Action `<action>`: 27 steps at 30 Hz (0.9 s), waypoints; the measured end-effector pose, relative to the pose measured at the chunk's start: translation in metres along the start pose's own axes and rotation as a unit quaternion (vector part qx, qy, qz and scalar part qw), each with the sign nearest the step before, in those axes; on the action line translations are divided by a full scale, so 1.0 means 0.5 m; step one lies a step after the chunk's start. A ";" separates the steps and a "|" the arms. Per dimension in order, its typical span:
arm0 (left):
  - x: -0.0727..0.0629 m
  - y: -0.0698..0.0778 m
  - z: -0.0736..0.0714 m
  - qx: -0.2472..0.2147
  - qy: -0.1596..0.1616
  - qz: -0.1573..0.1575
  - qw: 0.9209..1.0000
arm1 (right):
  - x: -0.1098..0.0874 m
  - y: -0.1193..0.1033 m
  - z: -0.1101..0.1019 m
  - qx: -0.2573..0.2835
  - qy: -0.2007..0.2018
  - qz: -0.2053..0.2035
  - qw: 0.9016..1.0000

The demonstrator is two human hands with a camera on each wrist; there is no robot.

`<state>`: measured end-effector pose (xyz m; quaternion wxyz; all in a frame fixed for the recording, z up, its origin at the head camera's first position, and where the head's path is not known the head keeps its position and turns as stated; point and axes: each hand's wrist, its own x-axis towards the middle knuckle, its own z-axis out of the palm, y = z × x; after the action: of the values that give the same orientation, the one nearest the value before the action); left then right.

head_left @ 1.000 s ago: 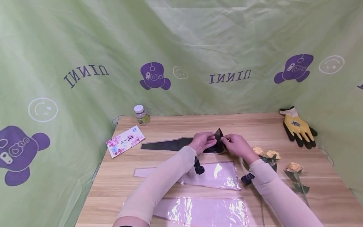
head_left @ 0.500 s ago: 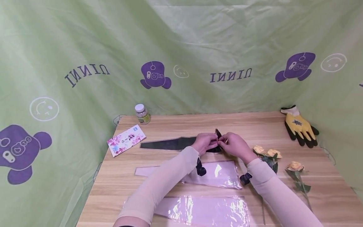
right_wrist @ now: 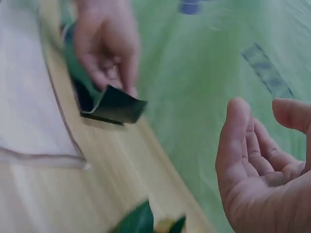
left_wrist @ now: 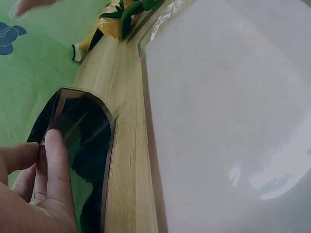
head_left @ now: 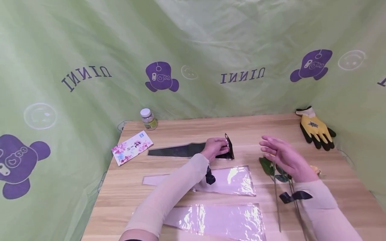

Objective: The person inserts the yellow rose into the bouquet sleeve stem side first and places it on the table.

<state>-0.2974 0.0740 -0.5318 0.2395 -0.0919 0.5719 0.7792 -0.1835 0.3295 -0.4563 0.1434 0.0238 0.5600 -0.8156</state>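
A tapered black flower sleeve point(head_left: 175, 151) lies across the back of the table, its wide right end raised and gaping. My left hand point(head_left: 214, 148) pinches the upper layer at that mouth; thumb and forefinger meet on its edge in the left wrist view, where the glossy sleeve point(left_wrist: 90, 131) bulges open. My right hand point(head_left: 284, 157) hovers over the artificial roses, holding nothing, its fingers apart and slightly bent. It hides most of the blossoms; green leaves point(head_left: 266, 166), thin stems point(head_left: 278, 204) and part of one peach rose point(head_left: 315, 169) show around it.
Two clear-and-pale sleeves, a nearer one point(head_left: 223, 221) and a farther one point(head_left: 232, 180), lie in front of the black one. A flowered packet point(head_left: 132, 148) and lidded jar point(head_left: 149, 119) stand back left. A yellow-black glove point(head_left: 316, 129) lies back right. Green cloth point(head_left: 199, 40) hangs behind.
My right hand has let go of the black sleeve's mouth and moved right, over the roses. The left hand stays at the sleeve, still pinching its edge, and the mouth now stands open.
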 end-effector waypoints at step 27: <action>-0.015 0.012 0.012 0.030 -0.003 0.003 1.000 | -0.062 0.092 -0.071 -0.407 0.143 0.086 0.898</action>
<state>-0.2931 0.0763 -0.5215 0.2416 -0.0812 0.5950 0.7623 -0.1461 0.3532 -0.5051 0.1286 0.1278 0.8534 -0.4887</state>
